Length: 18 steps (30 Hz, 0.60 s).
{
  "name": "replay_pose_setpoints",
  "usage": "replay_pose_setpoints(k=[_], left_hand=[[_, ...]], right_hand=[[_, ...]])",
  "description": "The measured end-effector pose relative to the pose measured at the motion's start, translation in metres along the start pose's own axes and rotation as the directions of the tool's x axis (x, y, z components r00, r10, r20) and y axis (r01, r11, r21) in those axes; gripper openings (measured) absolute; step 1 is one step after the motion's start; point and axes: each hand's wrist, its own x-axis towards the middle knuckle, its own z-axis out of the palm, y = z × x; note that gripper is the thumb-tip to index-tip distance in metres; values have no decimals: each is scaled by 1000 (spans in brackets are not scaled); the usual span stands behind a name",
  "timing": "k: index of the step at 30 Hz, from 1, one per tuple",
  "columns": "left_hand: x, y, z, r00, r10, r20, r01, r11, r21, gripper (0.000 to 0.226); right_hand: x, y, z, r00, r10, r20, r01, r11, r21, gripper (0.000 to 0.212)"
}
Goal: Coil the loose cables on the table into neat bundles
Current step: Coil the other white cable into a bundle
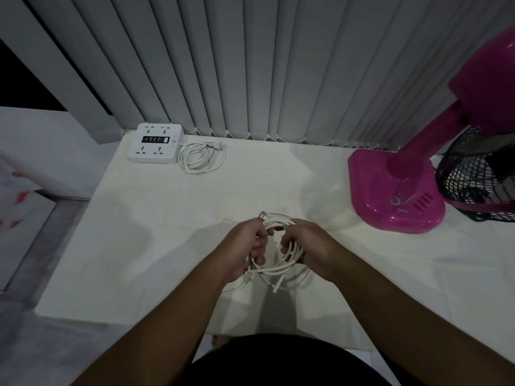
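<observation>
A white cable [278, 267] is looped into a rough coil over the middle of the white table [167, 232]. My left hand [246, 246] grips the coil's left side and my right hand [305, 246] grips its right side. A loose cable end hangs below the coil, and a metal plug tip sticks up at the coil's far edge. At the back left lies a second white cable [200, 157], wound into a flat coil next to a white power strip [156, 143].
A magenta desk fan [398, 190] with a black mesh guard stands at the right. Grey vertical blinds [250, 65] hang along the table's far edge. The table's left edge drops to a grey floor.
</observation>
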Motion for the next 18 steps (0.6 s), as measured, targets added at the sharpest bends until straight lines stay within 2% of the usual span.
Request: replay_pose_setpoints(k=[4, 9, 13, 15, 18], left_hand=[[-2, 1, -1, 993, 14, 121, -5, 997, -77, 21], [-5, -14, -6, 983, 82, 163, -40, 968, -248, 40], [-8, -28, -2, 962, 166, 217, -48, 884, -464, 58], [-9, -29, 0, 958, 176, 227, -32, 851, -523, 58], [-9, -29, 2, 976, 152, 154, -57, 867, -495, 45]], right_hand=[[4, -5, -3, 998, -6, -62, 6, 1000, 10, 18], [8, -1, 1, 989, 94, -112, -54, 946, 319, 19], [7, -1, 6, 977, 154, -147, -90, 925, 370, 19], [6, -2, 7, 973, 169, -158, -99, 922, 375, 18], [4, -3, 11, 966, 174, -194, -98, 933, 348, 17]])
